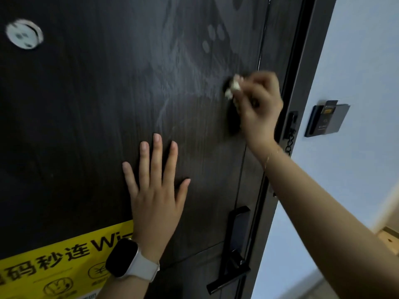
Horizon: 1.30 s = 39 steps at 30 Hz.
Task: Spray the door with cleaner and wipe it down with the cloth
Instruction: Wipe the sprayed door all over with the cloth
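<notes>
Two hands: both up against the dark door (86,126), well apart from each other.
Left hand (155,190): flat on the door panel, fingers (156,152) straight and spread, pointing toward 12 o'clock, thumb out toward 3 o'clock; it holds nothing.
Right hand (257,104): raised at about 1 o'clock from the left hand, fingers curled and bunched round the cloth.
Cloth (233,87): a small pale wad poking out at 9 o'clock from the right hand's curled fingers, pressed to the door near its right edge; most of it is hidden inside the grip.
Door surface: pale smeared streaks (183,72) run across the wood grain at 9 to 11 o'clock from the cloth.
Watch (129,260): white strap, dark face, on the left wrist.
Yellow sticker (54,262): low on the door, at 7 o'clock from the left hand, partly under the wrist.
Lock handle (235,244): black, at 6 o'clock from the right hand.
Door chain (290,134): on the frame, at 3 o'clock from the right wrist.
Card holder (326,117): on the pale wall beyond the frame.
</notes>
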Tool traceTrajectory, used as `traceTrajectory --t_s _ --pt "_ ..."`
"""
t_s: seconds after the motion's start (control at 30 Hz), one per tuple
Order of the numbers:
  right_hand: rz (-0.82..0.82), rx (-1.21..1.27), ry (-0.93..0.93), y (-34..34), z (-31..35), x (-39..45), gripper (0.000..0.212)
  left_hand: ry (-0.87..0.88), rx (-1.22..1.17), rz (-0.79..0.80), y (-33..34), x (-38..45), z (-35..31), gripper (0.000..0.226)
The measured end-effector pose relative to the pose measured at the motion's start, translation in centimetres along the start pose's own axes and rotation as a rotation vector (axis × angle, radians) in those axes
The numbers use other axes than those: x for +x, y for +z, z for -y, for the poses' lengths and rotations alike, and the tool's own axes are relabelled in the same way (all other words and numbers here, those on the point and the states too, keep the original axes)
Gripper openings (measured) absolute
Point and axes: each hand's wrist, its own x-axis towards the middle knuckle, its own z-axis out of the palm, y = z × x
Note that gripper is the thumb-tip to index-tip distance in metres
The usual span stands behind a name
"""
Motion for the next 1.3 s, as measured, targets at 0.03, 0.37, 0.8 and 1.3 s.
traceTrajectory --t_s 0.03,0.37,0.8,1.3 --pt "-0.043 0.023 0.008 0.6 0.2 1.7 0.007 -0.007 -0.003 0.003 -0.1 0.0 0.0 0.079" --pt "0.263 0.012 -0.183 0.4 4.3 -8.5 0.025 -0.067 -0.097 -0.061 -2.7 -1.1 2.7 0.071" --pt "0.299 0.077 -0.060 1.6 8.4 -16.8 0.037 -0.009 -0.077 -0.002 -2.6 -1.5 5.6 0.067" --pt "0.347 0.108 0.126 1.1 10.1 -25.1 0.010 -0.068 -0.053 0.174 -0.1 -12.0 7.0 0.075"
